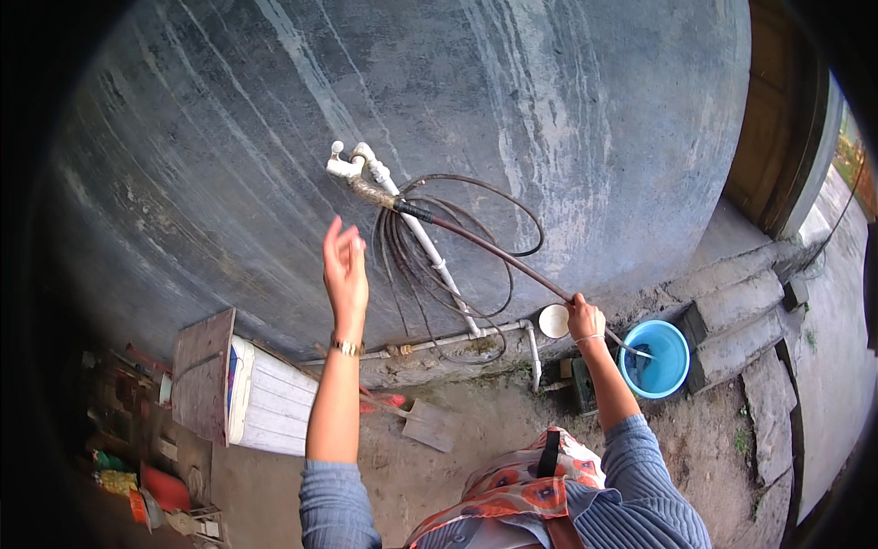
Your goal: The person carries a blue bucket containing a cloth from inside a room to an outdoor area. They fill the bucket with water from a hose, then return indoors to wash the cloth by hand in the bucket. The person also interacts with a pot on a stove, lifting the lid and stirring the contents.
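My left hand (345, 274) is raised below the white plastic tap (345, 165) on the wall, its fingers apart and holding nothing. A brown hose (501, 255) is joined to the tap by a taped, worn sleeve (370, 192). My right hand (586, 320) grips this hose further down. Past that hand, the hose end points into a light blue plastic bucket (669, 357), where a pale stream seems to run from it. Some dark material lies in the bucket; what it is I cannot tell. More hose hangs in loops (411, 254) around the white pipe (433, 250).
A white bowl (553, 320) sits at the wall's foot, left of my right hand. Stone steps (737, 309) rise right of the bucket. A shovel blade (431, 424) lies on the ground. Lower left are a white slatted box (278, 398) and cluttered items (164, 487).
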Available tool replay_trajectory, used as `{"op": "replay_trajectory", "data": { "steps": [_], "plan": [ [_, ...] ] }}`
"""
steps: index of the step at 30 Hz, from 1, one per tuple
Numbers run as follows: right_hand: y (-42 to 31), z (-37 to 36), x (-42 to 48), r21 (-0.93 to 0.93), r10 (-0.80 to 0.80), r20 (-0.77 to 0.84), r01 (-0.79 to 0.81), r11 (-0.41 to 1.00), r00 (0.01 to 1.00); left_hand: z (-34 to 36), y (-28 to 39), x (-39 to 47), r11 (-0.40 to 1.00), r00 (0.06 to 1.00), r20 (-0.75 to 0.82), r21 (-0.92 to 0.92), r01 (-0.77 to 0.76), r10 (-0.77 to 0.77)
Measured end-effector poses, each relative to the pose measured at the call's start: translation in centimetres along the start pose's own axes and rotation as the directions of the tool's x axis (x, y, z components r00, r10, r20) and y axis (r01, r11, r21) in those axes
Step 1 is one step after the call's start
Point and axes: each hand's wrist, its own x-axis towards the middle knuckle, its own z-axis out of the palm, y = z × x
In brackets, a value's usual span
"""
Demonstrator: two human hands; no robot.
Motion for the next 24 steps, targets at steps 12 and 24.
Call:
{"op": "replay_trajectory", "data": {
  "steps": [12, 24],
  "plan": [
    [0.1, -0.5, 0.9, 0.053, -0.007, 0.096, 0.002, 0.999, 0.995, 0.5, -2.0, 19.6, 0.885, 0.994, 0.058, 0.452, -0.112, 0.096],
    [0.8, 0.0, 0.5, 0.104, -0.027, 0.007, 0.026, 0.994, 1.0, -0.2, -3.2, 19.5, 0.891, 0.987, 0.103, 0.427, -0.155, 0.122]
  ]
}}
